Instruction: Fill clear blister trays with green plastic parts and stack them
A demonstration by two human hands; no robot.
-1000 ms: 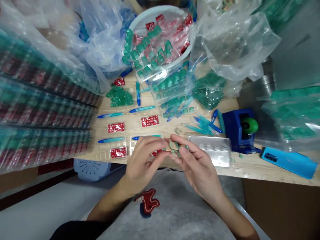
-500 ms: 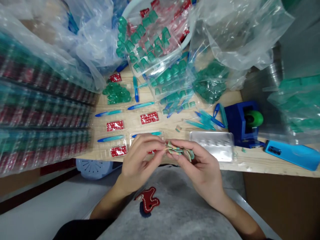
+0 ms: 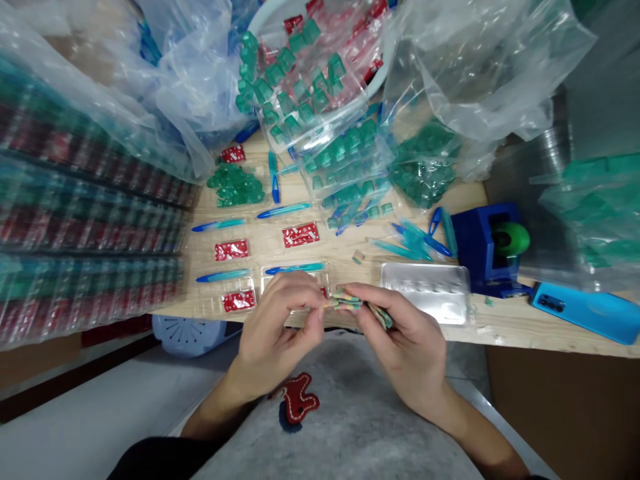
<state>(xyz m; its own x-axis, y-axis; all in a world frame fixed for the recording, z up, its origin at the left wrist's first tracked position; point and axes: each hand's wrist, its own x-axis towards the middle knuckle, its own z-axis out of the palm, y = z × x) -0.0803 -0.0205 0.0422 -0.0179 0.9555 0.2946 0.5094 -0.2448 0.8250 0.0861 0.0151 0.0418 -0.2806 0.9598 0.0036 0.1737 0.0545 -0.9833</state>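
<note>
Both hands meet over the front edge of the table, above my lap. In my right hand (image 3: 407,343) is a small bunch of thin, flat multicoloured pieces (image 3: 381,315), green, yellow and orange, pinched between thumb and fingers. My left hand (image 3: 283,323) is closed, thumb and fingertips together at the left end of the bunch; what its fingertips hold is too small to make out. Behind my left hand sits a clear plastic tray with a blue-and-teal pen-shaped tool (image 3: 295,268) and a partly hidden red packet. Close to my right hand lies a silvery clear tray (image 3: 425,293).
Filled clear trays stand stacked at left (image 3: 90,293). Red packets (image 3: 301,235), green pieces (image 3: 236,185) and loose blue tools (image 3: 417,241) lie across the table. Farther back are a tub (image 3: 377,87) and plastic bags (image 3: 480,73). A blue tape dispenser (image 3: 475,247) and phone (image 3: 585,312) are at right.
The bunch has turned slightly and its pieces appear more edge-on. My left fingertips have drawn slightly left, still beside it. The view has shifted a little.
</note>
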